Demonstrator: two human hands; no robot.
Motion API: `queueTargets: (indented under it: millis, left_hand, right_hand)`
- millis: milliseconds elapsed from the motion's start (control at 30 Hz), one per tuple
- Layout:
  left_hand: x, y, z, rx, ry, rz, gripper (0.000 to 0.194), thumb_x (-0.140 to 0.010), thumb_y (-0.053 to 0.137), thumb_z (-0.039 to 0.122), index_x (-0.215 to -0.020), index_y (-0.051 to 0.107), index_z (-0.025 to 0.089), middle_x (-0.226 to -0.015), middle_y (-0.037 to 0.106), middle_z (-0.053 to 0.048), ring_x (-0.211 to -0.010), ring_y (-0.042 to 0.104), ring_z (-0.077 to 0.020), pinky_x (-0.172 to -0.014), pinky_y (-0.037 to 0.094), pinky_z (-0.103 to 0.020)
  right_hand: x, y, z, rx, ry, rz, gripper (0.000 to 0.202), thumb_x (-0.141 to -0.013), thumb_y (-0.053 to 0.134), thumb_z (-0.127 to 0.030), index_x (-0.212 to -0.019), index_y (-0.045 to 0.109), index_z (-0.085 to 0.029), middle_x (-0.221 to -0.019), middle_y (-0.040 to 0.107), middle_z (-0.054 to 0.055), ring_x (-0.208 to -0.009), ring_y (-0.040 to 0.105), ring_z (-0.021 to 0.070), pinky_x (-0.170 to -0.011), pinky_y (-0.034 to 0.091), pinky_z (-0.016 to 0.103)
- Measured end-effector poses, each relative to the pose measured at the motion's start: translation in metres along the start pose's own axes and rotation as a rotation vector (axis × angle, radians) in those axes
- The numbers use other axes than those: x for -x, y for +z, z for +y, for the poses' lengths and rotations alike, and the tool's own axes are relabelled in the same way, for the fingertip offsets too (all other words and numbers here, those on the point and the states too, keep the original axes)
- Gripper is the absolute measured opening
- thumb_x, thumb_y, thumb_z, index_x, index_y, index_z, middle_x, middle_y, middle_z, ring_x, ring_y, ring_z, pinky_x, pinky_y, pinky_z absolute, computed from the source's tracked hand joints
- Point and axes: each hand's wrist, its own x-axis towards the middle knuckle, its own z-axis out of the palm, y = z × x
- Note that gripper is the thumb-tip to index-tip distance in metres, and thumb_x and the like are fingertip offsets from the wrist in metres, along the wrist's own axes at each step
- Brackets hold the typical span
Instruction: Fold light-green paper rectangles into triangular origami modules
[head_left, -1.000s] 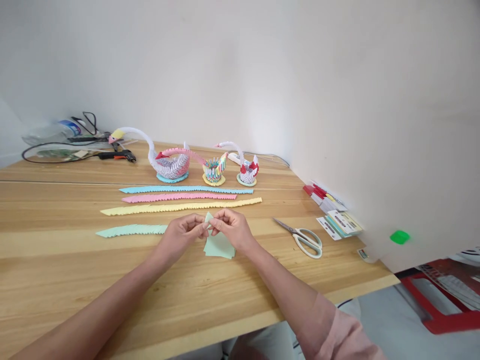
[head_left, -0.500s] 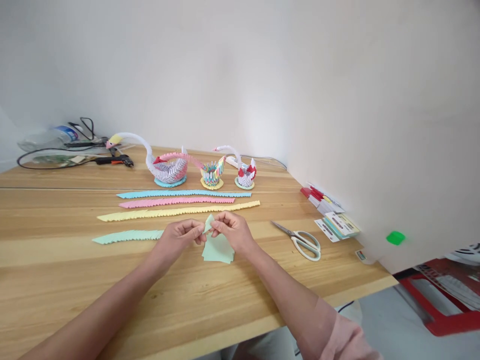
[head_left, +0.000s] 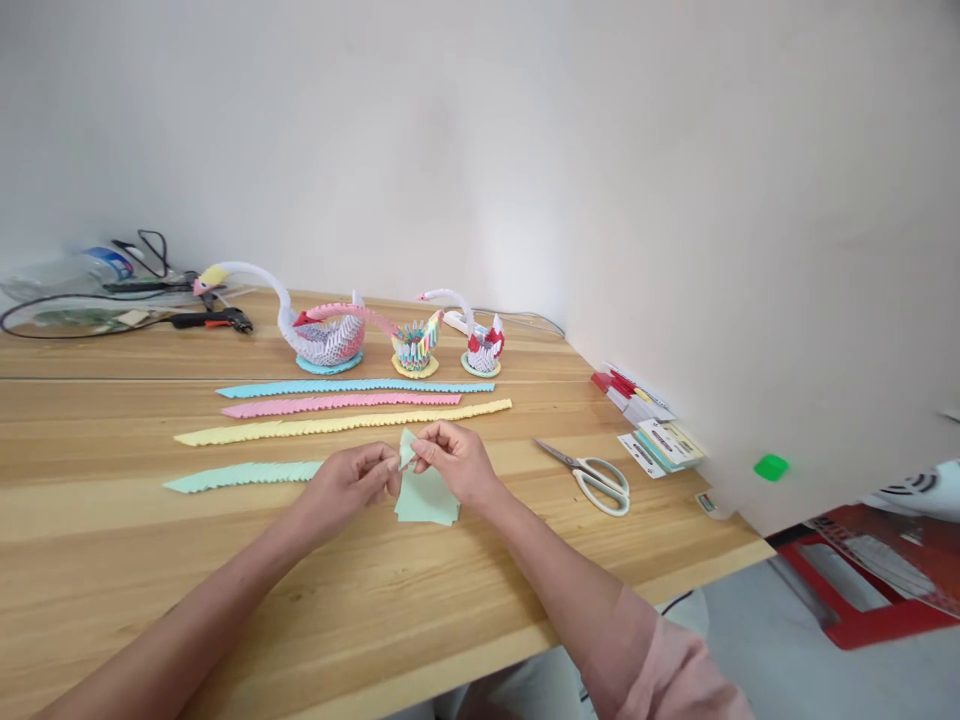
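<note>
White-handled scissors near right hand; swans beyond.

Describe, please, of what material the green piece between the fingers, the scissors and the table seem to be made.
Green piece: probably paper, thin and matt; its pale surface shows no shine.
Scissors: blades probably metal, being grey and slim; handles likely smooth plastic, pale and evenly coloured.
Table: wood or wood-look laminate, rather smooth; the grain shows, but which one stays open.
</note>
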Motion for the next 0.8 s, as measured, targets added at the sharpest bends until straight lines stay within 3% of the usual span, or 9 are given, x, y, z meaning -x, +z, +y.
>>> queueTargets:
  millis: [167,367,500,700,800]
  left_hand:
    - [-0.001,0.006,0.002,0.205,-0.077,0.046,0.025,-0.076,0.057,0.044,-0.082,0.054,0.020,-0.063,0.060,0.002,-0.054,0.051,-0.0130,-0.054,0.041,-0.024]
    - [-0.002,0.008,0.000,0.365,-0.114,0.119,0.023,-0.075,0.060,0.040,-0.073,0.056,0.017,-0.059,0.058,0.001,-0.052,0.049,-0.0104,-0.054,0.041,-0.024]
    - [-0.002,0.007,0.001,0.301,-0.075,0.168,0.022,-0.074,0.061,0.038,-0.069,0.059,0.016,-0.059,0.056,0.002,-0.051,0.047,-0.0099,-0.052,0.040,-0.022]
    - [0.000,0.011,0.000,0.115,-0.044,0.149,0.024,-0.077,0.057,0.038,-0.066,0.057,0.017,-0.053,0.050,0.005,-0.046,0.041,-0.0083,-0.046,0.032,-0.020]
    - [0.001,0.012,-0.001,0.077,-0.025,0.160,0.024,-0.078,0.055,0.039,-0.068,0.058,0.017,-0.052,0.049,0.005,-0.046,0.040,-0.0084,-0.046,0.032,-0.020]
  right_hand:
    - [0.000,0.002,0.001,-0.027,0.006,0.007,0.023,-0.073,0.063,-0.038,-0.072,0.057,-0.016,-0.060,0.059,-0.002,-0.054,0.057,0.0094,-0.056,0.045,0.021]
    - [0.003,0.012,0.001,-0.057,-0.012,0.011,0.018,-0.072,0.063,-0.034,-0.075,0.059,-0.017,-0.067,0.060,-0.001,-0.056,0.056,0.0089,-0.057,0.046,0.022]
    - [0.005,0.011,0.000,-0.020,-0.042,-0.002,0.015,-0.074,0.061,-0.031,-0.081,0.060,-0.017,-0.069,0.061,-0.001,-0.058,0.056,0.0097,-0.059,0.046,0.023]
    - [0.006,0.002,-0.007,0.318,-0.207,0.026,0.014,-0.077,0.058,-0.032,-0.079,0.063,-0.019,-0.078,0.063,0.002,-0.075,0.056,0.0140,-0.071,0.043,0.026]
    - [0.006,0.000,-0.007,0.285,-0.205,-0.005,0.013,-0.078,0.056,-0.031,-0.079,0.062,-0.019,-0.078,0.062,0.002,-0.075,0.055,0.0134,-0.070,0.043,0.025]
